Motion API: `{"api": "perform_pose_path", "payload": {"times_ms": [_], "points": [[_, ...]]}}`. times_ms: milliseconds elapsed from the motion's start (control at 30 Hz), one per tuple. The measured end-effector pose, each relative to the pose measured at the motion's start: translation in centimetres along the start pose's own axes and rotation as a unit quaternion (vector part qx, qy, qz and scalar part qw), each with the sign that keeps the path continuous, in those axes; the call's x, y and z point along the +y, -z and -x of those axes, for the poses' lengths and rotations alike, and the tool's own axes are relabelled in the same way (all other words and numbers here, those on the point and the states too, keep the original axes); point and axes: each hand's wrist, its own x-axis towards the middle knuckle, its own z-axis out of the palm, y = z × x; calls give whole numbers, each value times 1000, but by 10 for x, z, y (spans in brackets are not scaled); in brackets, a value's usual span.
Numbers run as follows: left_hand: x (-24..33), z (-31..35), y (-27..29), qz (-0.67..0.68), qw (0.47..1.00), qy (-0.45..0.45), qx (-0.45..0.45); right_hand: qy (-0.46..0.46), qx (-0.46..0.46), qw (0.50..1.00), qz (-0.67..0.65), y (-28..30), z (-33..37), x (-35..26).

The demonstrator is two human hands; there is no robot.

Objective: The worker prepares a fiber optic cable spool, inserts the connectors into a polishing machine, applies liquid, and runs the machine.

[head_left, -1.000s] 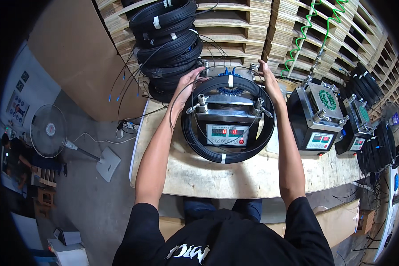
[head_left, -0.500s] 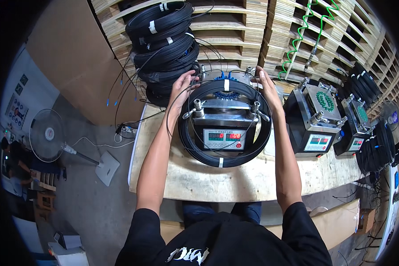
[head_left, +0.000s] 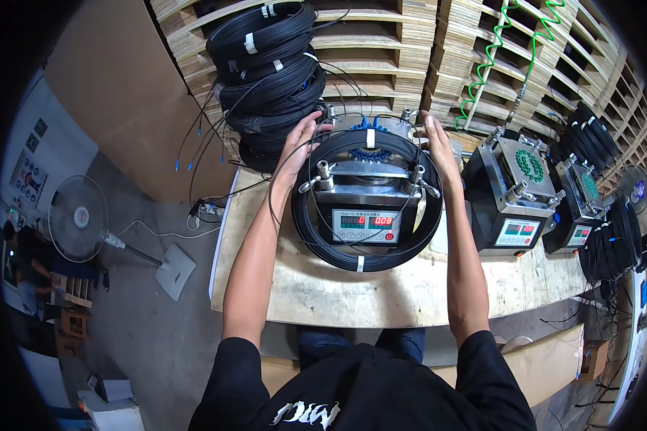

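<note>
Hands are standing apart on either side of a squat black machine with a steel top (head_left: 366,197): the bare left hand (head_left: 298,149) is hovering near its rear left corner with fingers loosely extended, and the bare right hand (head_left: 440,147) is lying open along its rear right; whether either is touching metal or cable, I cannot tell. Between and below the hands, a round coil of black cable bound with white tape (head_left: 389,258) is leaning at a tilt against the machine's front, its upper rim crossing the steel top and its lower rim hanging over the lit panel. Small blue plastic connectors (head_left: 370,155) are sitting inside the ring, between the hands. A slack black strand (head_left: 270,197) is looping past the left wrist, so a quick pull back of that arm could be dragging the coil askew or tugging a connector loose. Silver clamp posts with lever handles (head_left: 323,172) are poking through the ring just below the hands; lifting unevenly could be snagging cable on a lever. With neither hand visibly gripping it, the coil could also be sliding toward the pale wooden tabletop (head_left: 323,294) if knocked.
</note>
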Motion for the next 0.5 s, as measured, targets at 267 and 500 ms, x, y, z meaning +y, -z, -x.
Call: {"api": "perform_pose_path", "payload": {"times_ms": [267,500], "points": [[-11,-3,11,-23,999,-17,43,18,-41,999,-13,-8,9,-10],[3,0,-4,-4,1000,-4,-17,46,-11,998,-37,1,-4,17]]}}
